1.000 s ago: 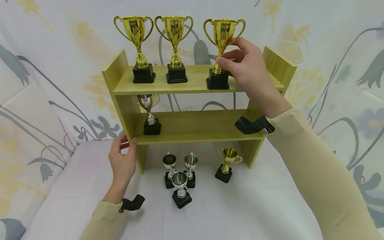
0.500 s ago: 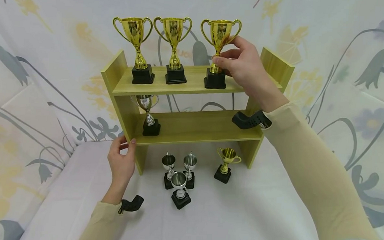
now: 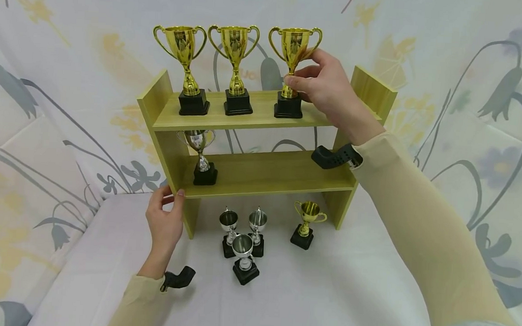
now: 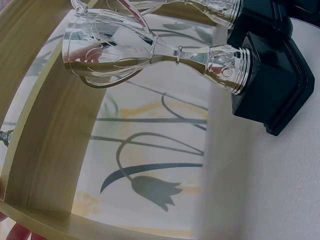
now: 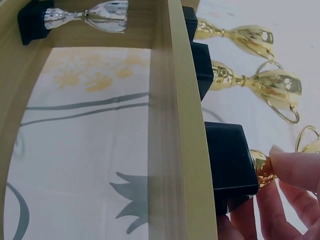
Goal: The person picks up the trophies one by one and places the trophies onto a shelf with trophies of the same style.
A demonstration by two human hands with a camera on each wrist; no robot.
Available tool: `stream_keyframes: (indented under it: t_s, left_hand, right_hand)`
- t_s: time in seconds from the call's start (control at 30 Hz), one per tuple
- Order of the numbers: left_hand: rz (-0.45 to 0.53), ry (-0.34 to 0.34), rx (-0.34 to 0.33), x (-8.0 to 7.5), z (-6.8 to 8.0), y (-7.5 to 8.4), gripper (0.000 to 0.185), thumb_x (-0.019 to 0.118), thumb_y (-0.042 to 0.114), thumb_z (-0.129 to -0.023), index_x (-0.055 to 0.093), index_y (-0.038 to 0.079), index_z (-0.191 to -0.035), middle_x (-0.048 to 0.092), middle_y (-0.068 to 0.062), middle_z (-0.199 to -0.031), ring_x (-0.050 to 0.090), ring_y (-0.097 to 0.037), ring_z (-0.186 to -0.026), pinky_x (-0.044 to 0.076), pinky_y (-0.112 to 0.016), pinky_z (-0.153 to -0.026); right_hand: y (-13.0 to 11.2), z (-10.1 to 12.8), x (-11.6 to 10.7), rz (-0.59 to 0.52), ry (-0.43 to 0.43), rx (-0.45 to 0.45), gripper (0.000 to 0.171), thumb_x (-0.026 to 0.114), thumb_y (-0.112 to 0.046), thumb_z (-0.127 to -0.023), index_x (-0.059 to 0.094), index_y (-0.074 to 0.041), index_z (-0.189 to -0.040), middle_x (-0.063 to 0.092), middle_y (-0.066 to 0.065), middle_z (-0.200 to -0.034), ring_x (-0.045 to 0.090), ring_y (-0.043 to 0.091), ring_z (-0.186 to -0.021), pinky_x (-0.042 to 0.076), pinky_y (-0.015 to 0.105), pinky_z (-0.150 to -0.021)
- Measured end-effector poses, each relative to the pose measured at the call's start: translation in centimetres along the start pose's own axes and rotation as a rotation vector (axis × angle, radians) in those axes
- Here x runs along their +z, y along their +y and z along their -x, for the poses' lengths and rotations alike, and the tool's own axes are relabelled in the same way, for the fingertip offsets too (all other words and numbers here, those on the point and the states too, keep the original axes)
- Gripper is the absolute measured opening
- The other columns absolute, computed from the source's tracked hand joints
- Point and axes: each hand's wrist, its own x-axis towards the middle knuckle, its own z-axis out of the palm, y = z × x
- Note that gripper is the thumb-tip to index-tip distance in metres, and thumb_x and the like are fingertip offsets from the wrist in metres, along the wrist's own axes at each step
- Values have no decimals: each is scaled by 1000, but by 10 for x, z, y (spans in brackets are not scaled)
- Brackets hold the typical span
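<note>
A two-tier wooden shelf [image 3: 263,114] stands on a white cloth. Three tall gold trophies line its top board. My right hand [image 3: 301,75] pinches the stem of the rightmost gold trophy [image 3: 293,46], whose black base [image 5: 230,160] sits on the board; my fingers [image 5: 295,167] curl beside that base. My left hand [image 3: 172,198] grips the lower front corner of the shelf's left side panel [image 4: 45,125]. A silver trophy [image 3: 199,155] stands on the lower board at the left. The left wrist view shows a silver trophy [image 4: 150,55] up close.
Three small silver trophies [image 3: 243,238] cluster on the cloth in front of the shelf, and a small gold trophy [image 3: 307,223] stands to their right. A flowered cloth backdrop [image 3: 468,95] hangs behind. The lower board's middle and right are bare.
My right hand has slid the rightmost gold trophy a little to the left along the top board. The left hand has stayed on the shelf corner.
</note>
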Motion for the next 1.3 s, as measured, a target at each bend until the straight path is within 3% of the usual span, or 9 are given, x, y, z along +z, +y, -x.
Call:
stream_keyframes:
  t_s: [0.5,0.8,1.3]
  left_hand:
    - [-9,-4,5,4,-3,2,31,61,21,-98,64,0,-121,62,-16,-114,57,-26,-101,45,-33,-80]
    - [-11,-4,-6,3,-2,2,30,62,22,-98,65,2,-121,62,-14,-113,56,-21,-99,45,-29,-78]
    - [-20,10,-24,1,2,2,30,62,22,-98,65,2,-119,61,-15,-111,55,-16,-97,46,-29,-76]
  right_hand:
    - [2,-9,-3,7,-7,15,50,70,-17,-93,50,-19,-139,59,6,-111,60,22,-104,46,42,-101]
    - [7,-17,0,4,-14,-6,48,69,-16,-94,51,-18,-138,59,8,-114,59,22,-106,47,38,-99]
    - [12,-20,7,-131,-2,-34,42,73,-12,-91,61,-8,-131,67,8,-118,63,19,-102,48,33,-84]
